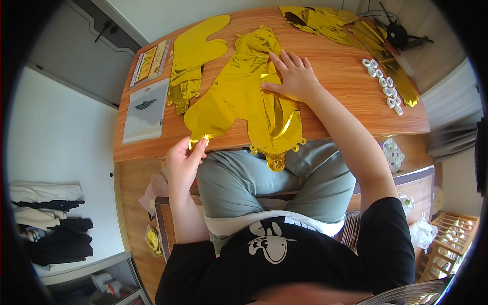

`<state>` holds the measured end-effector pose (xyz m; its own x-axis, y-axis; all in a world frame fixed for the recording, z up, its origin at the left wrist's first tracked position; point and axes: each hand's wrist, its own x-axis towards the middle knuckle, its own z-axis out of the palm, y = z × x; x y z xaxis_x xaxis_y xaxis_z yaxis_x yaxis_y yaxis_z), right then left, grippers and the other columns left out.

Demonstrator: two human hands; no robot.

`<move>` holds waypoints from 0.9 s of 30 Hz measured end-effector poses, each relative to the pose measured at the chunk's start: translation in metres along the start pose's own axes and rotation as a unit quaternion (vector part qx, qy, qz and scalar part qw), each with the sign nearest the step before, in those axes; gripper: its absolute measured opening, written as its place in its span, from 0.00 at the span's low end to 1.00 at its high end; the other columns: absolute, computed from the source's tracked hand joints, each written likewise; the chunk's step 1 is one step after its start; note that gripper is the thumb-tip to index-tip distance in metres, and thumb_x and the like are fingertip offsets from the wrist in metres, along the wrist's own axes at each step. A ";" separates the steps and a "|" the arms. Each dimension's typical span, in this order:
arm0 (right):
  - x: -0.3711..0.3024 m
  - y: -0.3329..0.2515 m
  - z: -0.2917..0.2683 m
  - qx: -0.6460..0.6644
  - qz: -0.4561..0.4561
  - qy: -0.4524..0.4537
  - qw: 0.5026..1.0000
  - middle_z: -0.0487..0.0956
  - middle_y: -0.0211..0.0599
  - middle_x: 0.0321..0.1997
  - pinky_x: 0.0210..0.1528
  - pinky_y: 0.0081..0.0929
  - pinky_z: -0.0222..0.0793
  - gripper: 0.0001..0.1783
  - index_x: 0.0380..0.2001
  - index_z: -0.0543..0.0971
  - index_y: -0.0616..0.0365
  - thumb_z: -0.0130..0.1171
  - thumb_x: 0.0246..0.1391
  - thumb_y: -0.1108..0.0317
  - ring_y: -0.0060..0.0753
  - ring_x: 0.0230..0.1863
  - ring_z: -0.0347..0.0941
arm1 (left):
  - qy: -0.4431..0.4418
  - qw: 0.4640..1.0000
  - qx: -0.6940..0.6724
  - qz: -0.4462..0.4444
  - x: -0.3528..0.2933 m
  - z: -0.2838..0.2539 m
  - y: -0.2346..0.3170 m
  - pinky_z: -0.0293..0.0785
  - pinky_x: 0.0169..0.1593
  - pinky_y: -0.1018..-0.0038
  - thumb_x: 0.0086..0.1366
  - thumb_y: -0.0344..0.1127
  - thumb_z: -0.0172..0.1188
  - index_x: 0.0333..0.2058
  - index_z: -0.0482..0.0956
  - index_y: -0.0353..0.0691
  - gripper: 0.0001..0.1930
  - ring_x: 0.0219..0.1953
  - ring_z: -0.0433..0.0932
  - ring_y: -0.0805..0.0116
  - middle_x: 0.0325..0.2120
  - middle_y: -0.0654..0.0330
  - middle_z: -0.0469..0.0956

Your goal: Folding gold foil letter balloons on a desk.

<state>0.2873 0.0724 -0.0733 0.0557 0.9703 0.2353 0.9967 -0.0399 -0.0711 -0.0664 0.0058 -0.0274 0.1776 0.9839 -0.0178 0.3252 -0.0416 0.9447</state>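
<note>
Head view: gold foil balloon (229,96) tab is pinched shut by left hand (184,161) at near edge, flat-pressed by open right hand (295,79); foil tearing is risked if tugged.

A wooden table (340,101) is seen. Flat gold foil balloons (239,96) are spread across its middle and left, more gold foil (325,20) at the far edge, white rings (386,86) at the right, and flat packets (147,109) at the left.
</note>
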 end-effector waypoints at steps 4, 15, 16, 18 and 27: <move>-0.001 0.000 -0.004 -0.009 0.005 -0.006 1.000 0.57 0.48 0.81 0.79 0.59 0.42 0.60 0.79 0.53 0.41 0.51 0.53 0.18 0.52 0.81 0.50 | -0.011 0.989 0.016 0.148 0.011 0.015 0.034 0.63 0.26 0.81 0.66 0.34 0.71 0.31 0.82 0.32 0.11 0.21 0.71 0.83 0.20 0.66 0.79; 0.008 0.020 0.018 -0.084 -0.035 -0.031 0.995 0.52 0.46 0.82 0.78 0.61 0.46 0.60 0.81 0.45 0.39 0.62 0.53 0.33 0.51 0.81 0.48 | -0.376 0.854 0.224 0.280 0.073 0.114 0.078 0.71 0.34 0.71 0.60 0.49 0.73 0.26 0.80 0.38 0.20 0.25 0.77 0.64 0.20 0.59 0.79; 0.009 0.021 0.020 -0.129 -0.045 -0.048 0.989 0.51 0.46 0.83 0.78 0.61 0.47 0.58 0.81 0.43 0.37 0.63 0.55 0.40 0.51 0.81 0.49 | -0.375 0.855 0.225 0.280 0.080 0.119 0.073 0.71 0.34 0.71 0.60 0.49 0.73 0.26 0.80 0.38 0.20 0.25 0.77 0.64 0.20 0.59 0.79; 0.011 0.021 0.020 -0.113 -0.036 -0.043 0.992 0.51 0.45 0.83 0.77 0.61 0.48 0.55 0.81 0.42 0.37 0.61 0.59 0.43 0.51 0.81 0.49 | -0.464 0.840 0.139 0.245 0.089 0.125 0.069 0.70 0.34 0.72 0.64 0.44 0.70 0.30 0.79 0.36 0.16 0.27 0.71 0.75 0.22 0.63 0.76; 0.014 0.022 0.026 -0.070 -0.026 -0.021 0.997 0.56 0.43 0.81 0.76 0.62 0.51 0.40 0.80 0.48 0.37 0.49 0.71 0.49 0.48 0.79 0.54 | -0.440 0.882 -0.026 0.166 0.138 0.111 0.033 0.76 0.50 0.71 0.72 0.39 0.63 0.47 0.78 0.41 0.11 0.43 0.78 0.72 0.40 0.61 0.79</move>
<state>0.3085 0.0918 -0.0967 0.0044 0.9809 0.1943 0.9969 -0.0196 0.0766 0.0717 0.1211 -0.0347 0.9150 0.4017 0.0361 0.0813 -0.2714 0.9590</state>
